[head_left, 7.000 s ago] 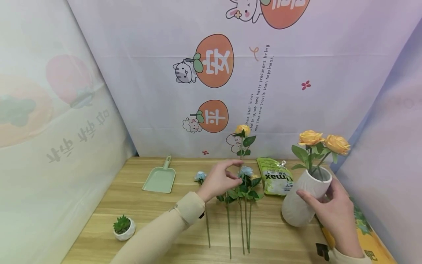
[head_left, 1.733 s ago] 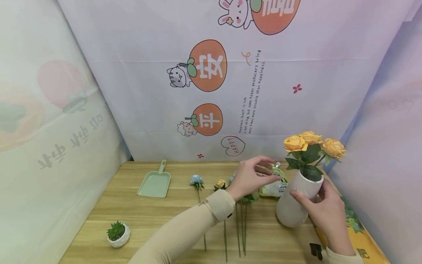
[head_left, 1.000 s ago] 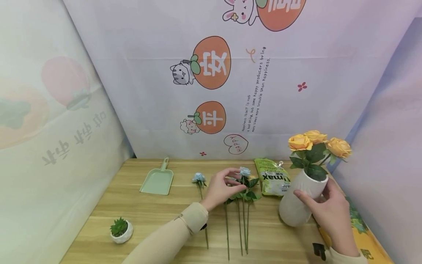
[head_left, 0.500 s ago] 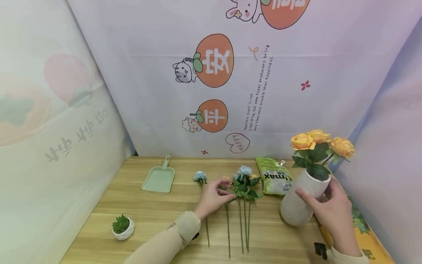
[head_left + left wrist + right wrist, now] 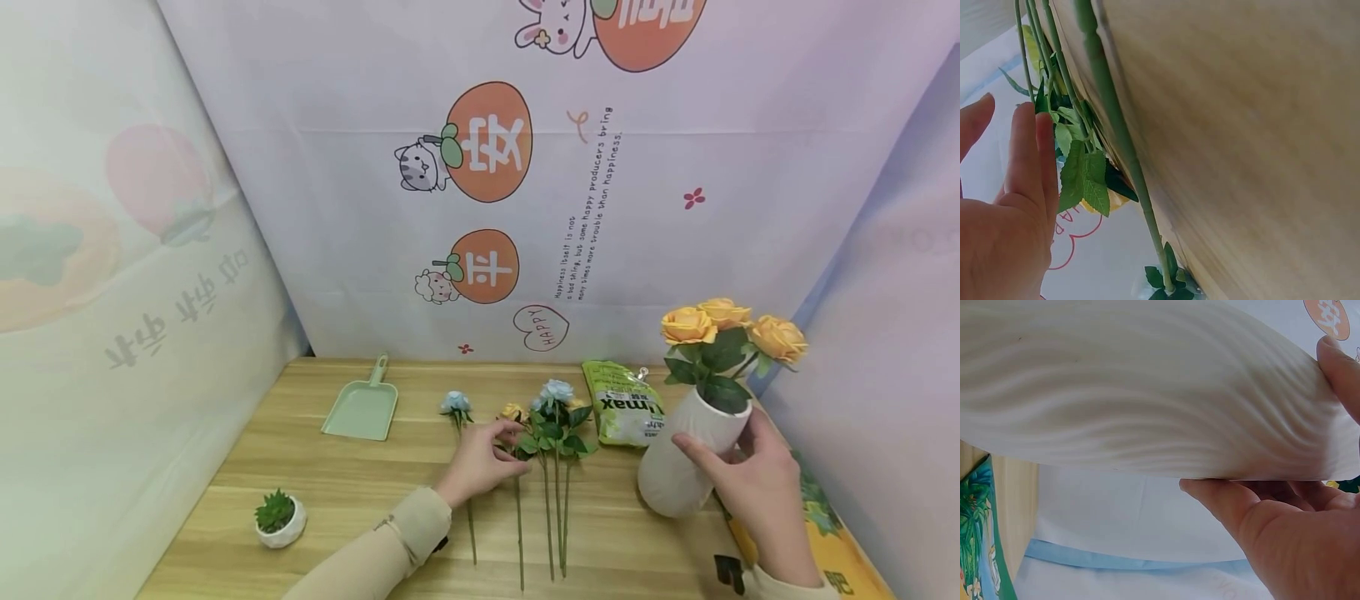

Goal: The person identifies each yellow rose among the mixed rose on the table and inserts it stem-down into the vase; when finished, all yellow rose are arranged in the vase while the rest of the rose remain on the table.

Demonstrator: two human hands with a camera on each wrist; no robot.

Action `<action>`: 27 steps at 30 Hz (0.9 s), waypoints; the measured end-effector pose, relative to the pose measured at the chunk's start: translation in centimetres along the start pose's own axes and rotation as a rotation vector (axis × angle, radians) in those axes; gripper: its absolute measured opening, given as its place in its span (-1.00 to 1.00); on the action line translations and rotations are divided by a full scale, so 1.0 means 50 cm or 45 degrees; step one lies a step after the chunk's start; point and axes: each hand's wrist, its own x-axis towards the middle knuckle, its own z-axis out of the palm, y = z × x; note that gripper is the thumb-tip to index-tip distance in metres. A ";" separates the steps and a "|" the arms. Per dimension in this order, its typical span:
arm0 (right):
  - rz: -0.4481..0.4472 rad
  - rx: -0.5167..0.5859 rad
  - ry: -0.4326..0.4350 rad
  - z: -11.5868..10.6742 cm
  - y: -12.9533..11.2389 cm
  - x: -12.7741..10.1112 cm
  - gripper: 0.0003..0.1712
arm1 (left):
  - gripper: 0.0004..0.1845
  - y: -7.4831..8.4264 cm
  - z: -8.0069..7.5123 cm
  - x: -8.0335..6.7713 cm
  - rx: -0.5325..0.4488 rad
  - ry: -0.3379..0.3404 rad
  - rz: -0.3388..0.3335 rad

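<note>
My right hand [image 5: 757,483] grips a white ribbed vase [image 5: 678,467], which leans to the right. In the right wrist view, thumb and fingers wrap its wavy wall [image 5: 1147,406]. Several yellow roses [image 5: 776,337] stand in the vase. Over the table, my left hand [image 5: 480,458] is at the head of a lying yellow rose [image 5: 513,412], thumb and fingers apart. The left wrist view has the hand [image 5: 1010,206] with fingers extended beside green leaves [image 5: 1085,178]. To the right lies a bunch with a blue rose [image 5: 557,391]; a single blue rose [image 5: 455,402] lies left of the hand.
A green dustpan [image 5: 363,408] lies at the back left, and a small potted succulent [image 5: 281,518] stands at the front left. The green bag [image 5: 624,408] with a clip lies behind the vase. A yellow printed bag [image 5: 847,542] is at the right edge.
A third yellow rose, held in my left hand at first, now stands in the vase. Since then the left hand has moved back left and down to the yellow rose on the table.
</note>
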 end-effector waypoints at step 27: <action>-0.009 0.017 -0.002 0.000 -0.006 -0.003 0.15 | -0.49 -0.029 0.002 0.003 0.335 -0.275 -0.058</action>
